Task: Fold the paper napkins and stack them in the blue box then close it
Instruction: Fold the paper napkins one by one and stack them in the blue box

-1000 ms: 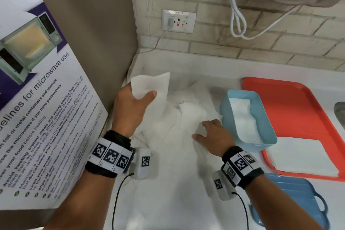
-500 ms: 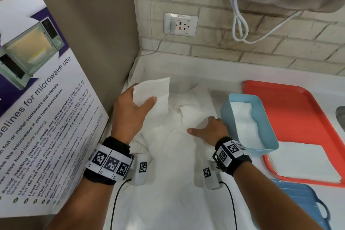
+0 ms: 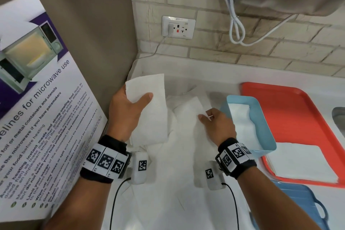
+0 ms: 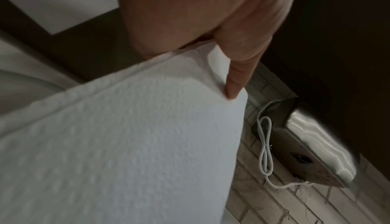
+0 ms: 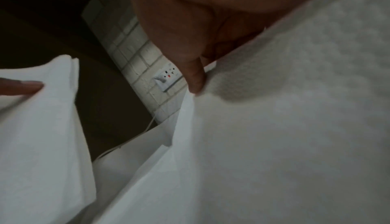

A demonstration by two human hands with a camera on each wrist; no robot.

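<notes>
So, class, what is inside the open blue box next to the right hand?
White folded paper napkins lie inside the blue box, well below its rim. How many are stacked, and the box floor beneath them, cannot be seen because the top napkin covers them.

The blue lid (image 3: 306, 209) was cut off by the near right edge in the head view. The left hand (image 3: 127, 112)'s fingers were hidden behind the held napkin (image 3: 149, 108). The poster (image 3: 37, 108)'s text was cropped at the left.

Camera placement around the wall socket (image 3: 178, 27)

The socket was viewed downward from overhead and upward, close, from the right wrist; it was shared by both.
</notes>
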